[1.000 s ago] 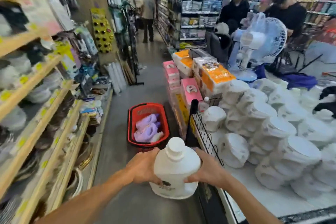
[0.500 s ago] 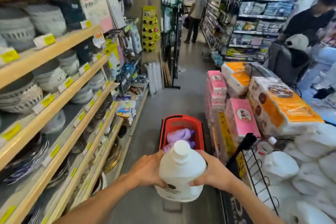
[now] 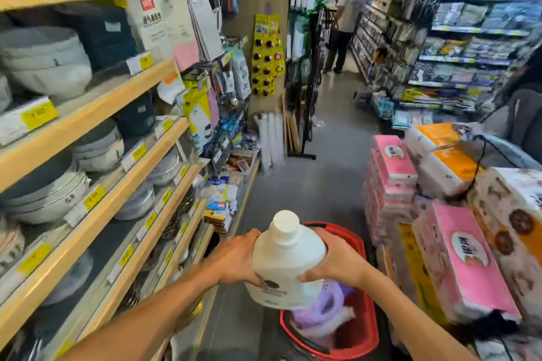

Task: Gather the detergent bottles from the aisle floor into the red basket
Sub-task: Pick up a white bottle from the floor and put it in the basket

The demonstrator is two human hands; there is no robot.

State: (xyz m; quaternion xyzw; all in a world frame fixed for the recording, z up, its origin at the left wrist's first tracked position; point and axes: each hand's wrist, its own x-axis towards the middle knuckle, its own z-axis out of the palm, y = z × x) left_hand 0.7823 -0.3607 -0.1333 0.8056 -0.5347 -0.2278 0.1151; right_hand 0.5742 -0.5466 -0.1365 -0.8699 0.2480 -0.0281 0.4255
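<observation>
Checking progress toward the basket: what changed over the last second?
The white bottle was carried forward and now hangs over the red basket, which lay well ahead before. Unchanged: the left hand and right hand hold its sides, and purple bottles lie in the basket.

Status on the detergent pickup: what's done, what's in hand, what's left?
Done: purple bottles already lie in the red basket. In hand: the left grip and right grip hold the white bottle by its sides, upright, above the basket. Left: lower it in. No other bottle shows on the aisle floor in this view.
</observation>
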